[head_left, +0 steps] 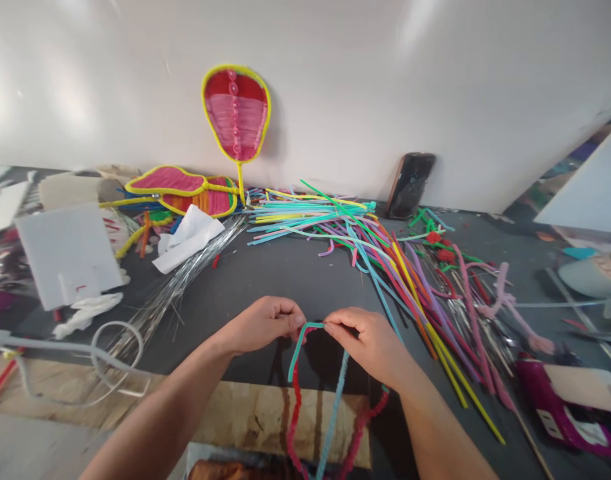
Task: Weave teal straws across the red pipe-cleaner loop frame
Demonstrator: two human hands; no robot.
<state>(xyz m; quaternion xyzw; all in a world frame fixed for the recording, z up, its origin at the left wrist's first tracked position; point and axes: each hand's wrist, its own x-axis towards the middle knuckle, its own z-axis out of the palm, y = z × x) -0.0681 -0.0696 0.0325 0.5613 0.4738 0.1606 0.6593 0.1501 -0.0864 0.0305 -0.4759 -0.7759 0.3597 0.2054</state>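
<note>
Between my hands is a teal pipe cleaner [296,352], bent over with one short end hanging down. My left hand [268,325] pinches it near the bend, thumb and finger pressed together. Just to the right, my right hand [361,339] pinches the same strand with its fingertips. A red pipe cleaner [295,400] hangs below my left fingers, partly hidden at the top. A light blue pipe cleaner [334,410] hangs down beneath my right hand, and another red fuzzy strand [358,433] curves below it. Where these strands join is hard to make out.
A pile of coloured pipe cleaners [310,217] spreads along the back and right. Silvery wires [185,260] lie at left. A pink-and-yellow paddle shape [236,113] stands against the wall. A phone [410,185] leans there too. A purple tool [568,407] lies at right.
</note>
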